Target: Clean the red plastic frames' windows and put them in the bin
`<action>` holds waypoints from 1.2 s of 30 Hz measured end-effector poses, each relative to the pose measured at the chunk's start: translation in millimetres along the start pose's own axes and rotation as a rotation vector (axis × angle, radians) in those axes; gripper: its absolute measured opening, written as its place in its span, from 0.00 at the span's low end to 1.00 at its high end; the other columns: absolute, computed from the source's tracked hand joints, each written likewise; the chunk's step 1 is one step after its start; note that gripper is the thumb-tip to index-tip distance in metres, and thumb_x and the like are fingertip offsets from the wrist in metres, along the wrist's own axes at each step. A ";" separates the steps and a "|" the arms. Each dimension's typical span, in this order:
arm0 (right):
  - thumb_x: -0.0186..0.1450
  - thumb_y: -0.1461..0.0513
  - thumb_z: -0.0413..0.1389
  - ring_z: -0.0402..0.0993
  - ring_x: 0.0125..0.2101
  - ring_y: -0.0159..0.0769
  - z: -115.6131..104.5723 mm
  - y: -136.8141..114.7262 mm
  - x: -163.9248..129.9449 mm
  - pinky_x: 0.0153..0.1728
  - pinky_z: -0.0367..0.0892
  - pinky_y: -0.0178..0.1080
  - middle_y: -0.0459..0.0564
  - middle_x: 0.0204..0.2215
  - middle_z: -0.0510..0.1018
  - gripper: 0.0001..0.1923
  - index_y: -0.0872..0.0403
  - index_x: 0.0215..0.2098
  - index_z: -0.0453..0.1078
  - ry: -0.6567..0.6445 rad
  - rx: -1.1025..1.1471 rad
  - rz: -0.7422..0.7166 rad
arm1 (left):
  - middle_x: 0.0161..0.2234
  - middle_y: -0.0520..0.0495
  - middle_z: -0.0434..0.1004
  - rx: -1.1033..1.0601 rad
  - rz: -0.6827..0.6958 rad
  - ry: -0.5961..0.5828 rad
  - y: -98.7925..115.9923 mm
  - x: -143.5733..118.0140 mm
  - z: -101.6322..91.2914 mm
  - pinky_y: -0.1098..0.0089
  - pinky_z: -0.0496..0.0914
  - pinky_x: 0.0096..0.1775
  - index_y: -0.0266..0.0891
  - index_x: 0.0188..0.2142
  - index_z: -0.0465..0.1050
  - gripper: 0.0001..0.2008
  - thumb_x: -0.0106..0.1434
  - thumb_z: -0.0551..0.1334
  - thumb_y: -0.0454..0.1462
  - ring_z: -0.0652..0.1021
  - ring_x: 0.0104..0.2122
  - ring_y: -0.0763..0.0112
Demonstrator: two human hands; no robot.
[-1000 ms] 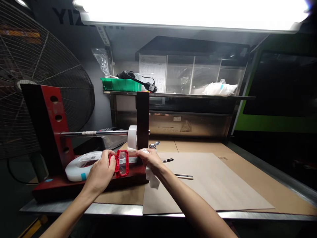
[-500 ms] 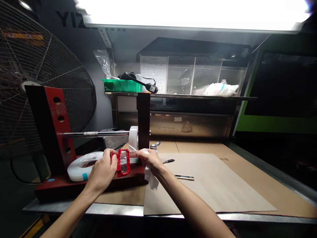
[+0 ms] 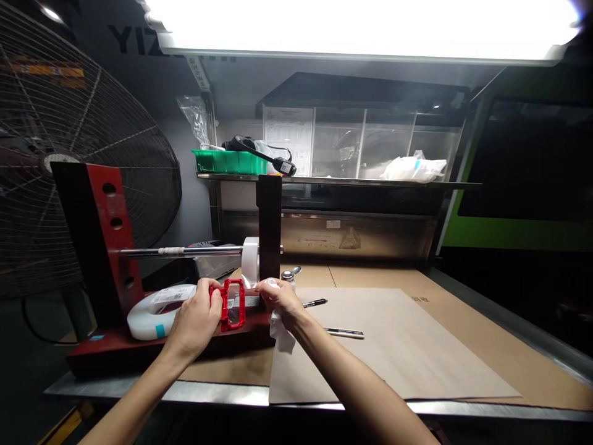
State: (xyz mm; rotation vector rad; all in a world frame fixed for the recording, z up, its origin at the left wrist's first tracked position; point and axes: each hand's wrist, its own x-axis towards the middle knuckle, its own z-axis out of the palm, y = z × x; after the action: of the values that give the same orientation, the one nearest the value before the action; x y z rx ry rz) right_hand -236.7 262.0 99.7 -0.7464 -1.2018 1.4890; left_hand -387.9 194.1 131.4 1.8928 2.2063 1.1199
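Note:
My left hand is closed on a small red plastic frame, held upright by its left side. A see-through opening fills the middle of the frame. Just to its right, the fingers of my right hand are pinched together. A crumpled white cloth or tissue is gripped in that hand and hangs below the palm. What the right fingertips pinch besides it is too small to make out. Above and between the hands, a white roll of film or tape sits on a metal rod, its loose end hanging down.
A red and black stand carries the rod, with a wide white roll on its base. A pen, a cutter knife and a small lidded bottle lie right on cardboard. A shelf holds a green bin.
The red frame and my left hand have shifted very slightly right, closer to my right hand. My right hand stays almost in place, still with the white cloth.

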 end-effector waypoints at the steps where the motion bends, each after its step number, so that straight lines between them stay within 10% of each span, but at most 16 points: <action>1: 0.46 0.61 0.59 0.46 0.13 0.22 0.2 -0.2 -0.3 0.17 0.40 0.33 0.35 0.11 0.58 0.07 0.55 0.21 0.66 -0.004 0.004 0.005 | 0.31 0.43 0.76 0.001 0.002 0.003 -0.1 -0.1 -0.1 0.60 0.65 0.37 0.45 0.37 0.58 0.11 0.60 0.43 0.43 0.77 0.35 0.51; 36: 0.45 0.59 0.59 0.45 0.14 0.22 5.4 0.2 -4.2 0.17 0.40 0.33 0.34 0.11 0.56 0.09 0.54 0.20 0.64 0.027 0.024 0.044 | 0.31 0.42 0.77 -0.019 0.013 0.022 -2.5 -1.6 -1.0 0.59 0.66 0.36 0.44 0.37 0.60 0.11 0.60 0.44 0.42 0.77 0.34 0.50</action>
State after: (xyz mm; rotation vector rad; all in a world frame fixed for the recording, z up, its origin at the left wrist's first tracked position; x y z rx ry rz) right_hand -240.6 256.4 100.6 -0.7786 -1.1515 1.5226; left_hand -390.0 192.2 130.2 1.8999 2.1897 1.1645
